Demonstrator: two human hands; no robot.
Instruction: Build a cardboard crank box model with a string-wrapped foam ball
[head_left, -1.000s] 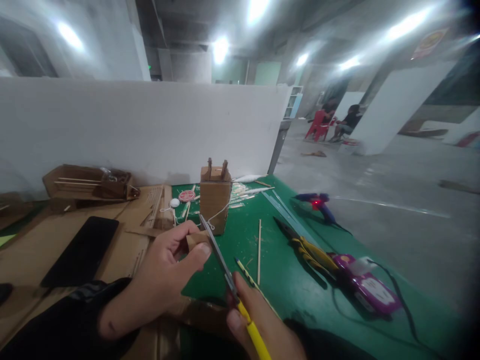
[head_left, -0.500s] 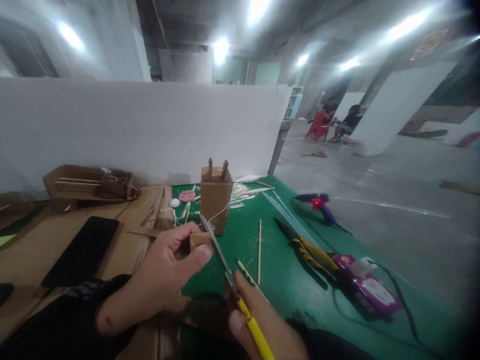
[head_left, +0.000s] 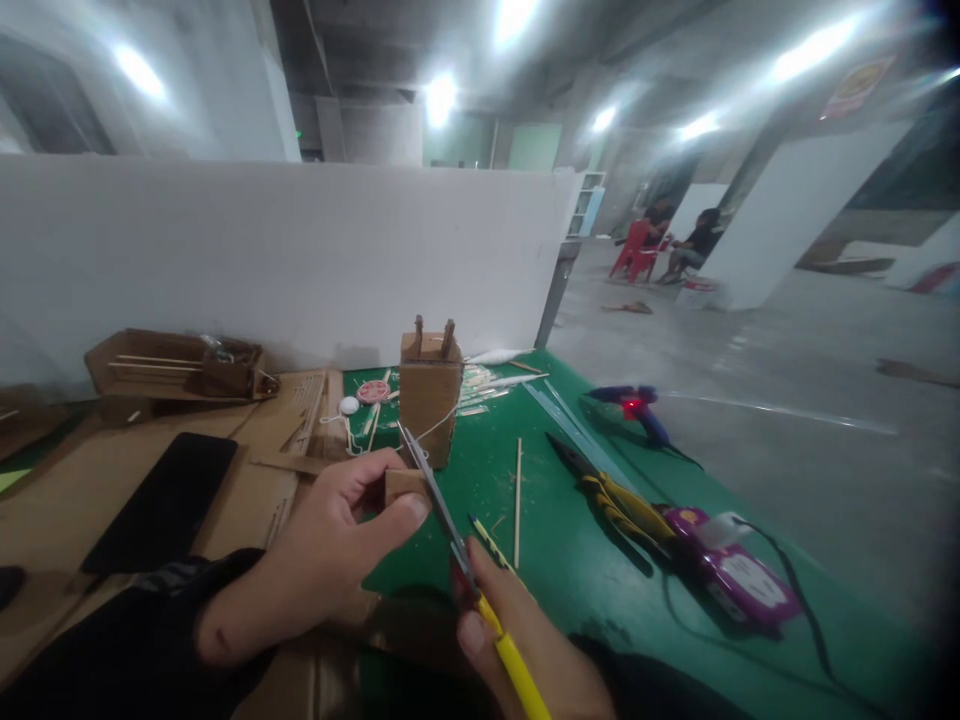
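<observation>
My left hand pinches a small piece of brown cardboard between thumb and fingers. In my right hand are scissors with yellow handles, their blades pointing up and away, slightly parted, at the right edge of the piece. Just behind the blades a cardboard box stands upright with two small prongs on top. A white string runs across its front. A thin wooden stick lies on the green table right of the scissors.
Pliers, a purple power strip and a glue gun with a red light lie right. Cardboard sheets and a black phone are left. A white partition stands behind. Two people sit far off.
My left hand has shifted slightly right with the cardboard piece, which now shows less of its length beside the blades. The scissors have barely moved.
</observation>
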